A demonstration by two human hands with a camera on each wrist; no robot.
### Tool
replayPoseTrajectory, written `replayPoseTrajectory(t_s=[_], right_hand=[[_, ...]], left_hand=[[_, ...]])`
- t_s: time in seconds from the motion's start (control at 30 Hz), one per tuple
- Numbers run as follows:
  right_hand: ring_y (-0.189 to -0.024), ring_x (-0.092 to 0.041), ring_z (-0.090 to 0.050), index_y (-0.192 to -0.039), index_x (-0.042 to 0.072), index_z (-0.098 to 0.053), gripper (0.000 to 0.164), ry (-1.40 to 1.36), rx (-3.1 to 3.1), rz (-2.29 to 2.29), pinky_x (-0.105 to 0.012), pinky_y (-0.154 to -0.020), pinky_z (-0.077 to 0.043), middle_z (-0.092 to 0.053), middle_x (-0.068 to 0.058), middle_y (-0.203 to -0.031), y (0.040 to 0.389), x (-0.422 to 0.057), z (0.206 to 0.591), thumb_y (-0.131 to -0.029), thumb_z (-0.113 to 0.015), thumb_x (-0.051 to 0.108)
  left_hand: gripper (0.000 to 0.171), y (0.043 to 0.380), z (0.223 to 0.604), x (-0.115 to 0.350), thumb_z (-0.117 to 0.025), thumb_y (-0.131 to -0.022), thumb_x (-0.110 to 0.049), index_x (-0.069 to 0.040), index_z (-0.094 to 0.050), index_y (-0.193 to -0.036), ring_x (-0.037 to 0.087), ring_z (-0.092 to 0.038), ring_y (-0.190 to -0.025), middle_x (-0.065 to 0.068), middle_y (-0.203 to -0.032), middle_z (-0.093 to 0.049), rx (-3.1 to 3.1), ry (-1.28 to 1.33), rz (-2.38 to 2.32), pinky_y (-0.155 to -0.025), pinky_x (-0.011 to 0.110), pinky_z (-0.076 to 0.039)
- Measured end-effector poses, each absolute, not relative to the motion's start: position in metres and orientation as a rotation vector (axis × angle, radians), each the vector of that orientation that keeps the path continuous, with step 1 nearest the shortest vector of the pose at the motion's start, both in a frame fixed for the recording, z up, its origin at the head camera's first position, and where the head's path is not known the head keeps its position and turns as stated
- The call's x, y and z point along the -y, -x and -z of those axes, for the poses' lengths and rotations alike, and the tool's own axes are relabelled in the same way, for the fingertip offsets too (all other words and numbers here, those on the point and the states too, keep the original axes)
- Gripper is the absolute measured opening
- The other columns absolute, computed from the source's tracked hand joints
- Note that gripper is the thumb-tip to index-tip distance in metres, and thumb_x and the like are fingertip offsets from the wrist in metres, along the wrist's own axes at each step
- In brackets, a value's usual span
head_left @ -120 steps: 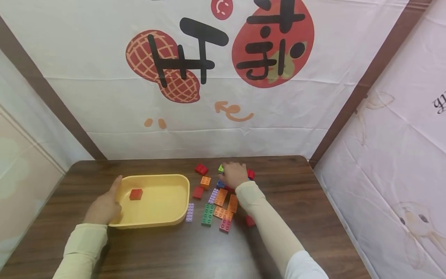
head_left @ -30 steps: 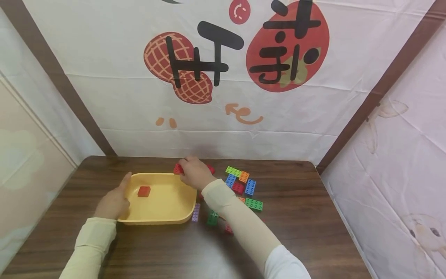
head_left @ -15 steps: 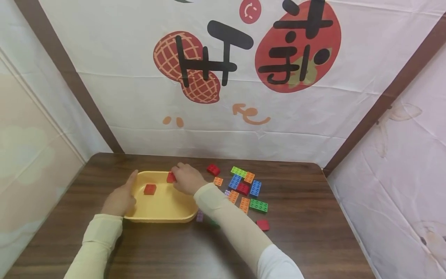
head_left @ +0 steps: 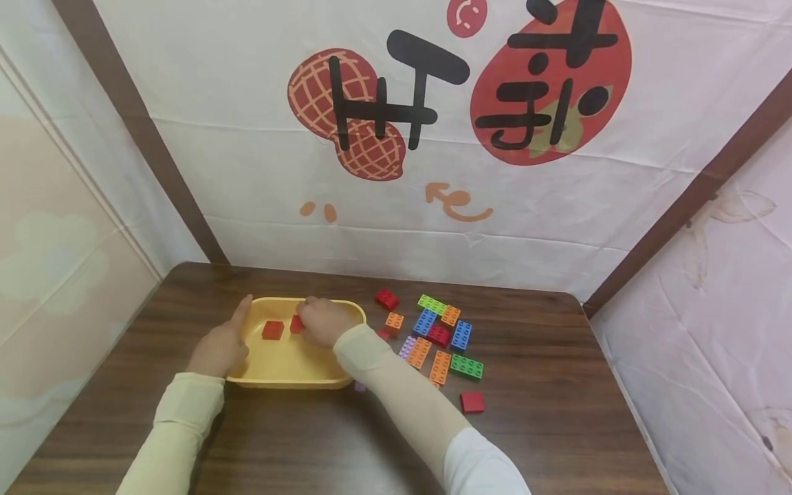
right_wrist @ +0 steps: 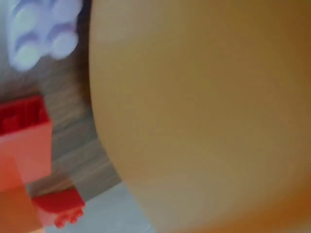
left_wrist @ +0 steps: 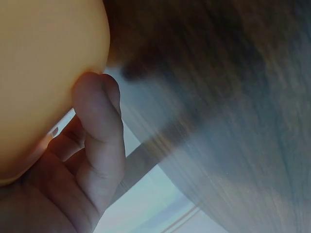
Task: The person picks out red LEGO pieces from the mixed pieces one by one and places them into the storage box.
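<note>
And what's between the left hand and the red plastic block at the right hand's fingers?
Another red plastic block, lying inside the yellow plastic tray, whose end the left hand grips. The head view shows this.

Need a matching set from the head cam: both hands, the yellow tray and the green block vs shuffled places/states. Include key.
Column 1
1. left hand
2. right hand
3. yellow tray
4. green block

Column 2
A. on the table, to the right of the tray
B. holds the tray's left end
C. has a loose red block lying in it
D. reaches into the tray, holding a second red block

Pairs: 1-B, 2-D, 3-C, 4-A
</note>
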State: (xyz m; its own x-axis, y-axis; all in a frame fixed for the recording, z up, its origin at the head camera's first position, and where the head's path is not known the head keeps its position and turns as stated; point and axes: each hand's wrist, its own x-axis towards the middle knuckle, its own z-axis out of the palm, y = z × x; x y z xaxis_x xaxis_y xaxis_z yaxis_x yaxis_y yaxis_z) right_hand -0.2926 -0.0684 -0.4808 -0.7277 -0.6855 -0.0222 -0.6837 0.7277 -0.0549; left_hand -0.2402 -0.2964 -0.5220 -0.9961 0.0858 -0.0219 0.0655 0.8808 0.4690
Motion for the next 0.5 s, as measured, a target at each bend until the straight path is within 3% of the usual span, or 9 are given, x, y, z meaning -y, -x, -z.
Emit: replayPoseTrajectory(t_s=[0.2,0.5], right_hand=[[-0.079,-0.009,-0.054,-0.102,0.018,-0.067,0.010,1.123,-2.866,0.078,-0.021,-0.077,-0.046,-0.057,0.007,-0.088,0.296,0.070,0.491,-0.095,-0.071,0.023],[-0.074,-0.009,-0.053,-0.103,0.021,-0.068,0.009,1.088,-2.849,-0.038,-0.020,-0.070,-0.045,-0.058,0.008,-0.083,0.300,0.072,0.502,-0.095,-0.071,0.021]], left_hand=[[0.102,0.243,0.521,0.292,-0.059,-0.079,0.003,-0.014,-0.004,-0.163,0.030,-0.053,-0.061,0.018,-0.077,-0.060,-2.978,-0.104,-0.746,-0.055,0.046,-0.045],[0.102,0.239,0.517,0.292,-0.059,-0.078,0.004,-0.011,-0.005,-0.162,0.030,-0.053,-0.062,0.024,-0.084,-0.062,-2.978,-0.097,-0.736,-0.058,0.049,-0.046]])
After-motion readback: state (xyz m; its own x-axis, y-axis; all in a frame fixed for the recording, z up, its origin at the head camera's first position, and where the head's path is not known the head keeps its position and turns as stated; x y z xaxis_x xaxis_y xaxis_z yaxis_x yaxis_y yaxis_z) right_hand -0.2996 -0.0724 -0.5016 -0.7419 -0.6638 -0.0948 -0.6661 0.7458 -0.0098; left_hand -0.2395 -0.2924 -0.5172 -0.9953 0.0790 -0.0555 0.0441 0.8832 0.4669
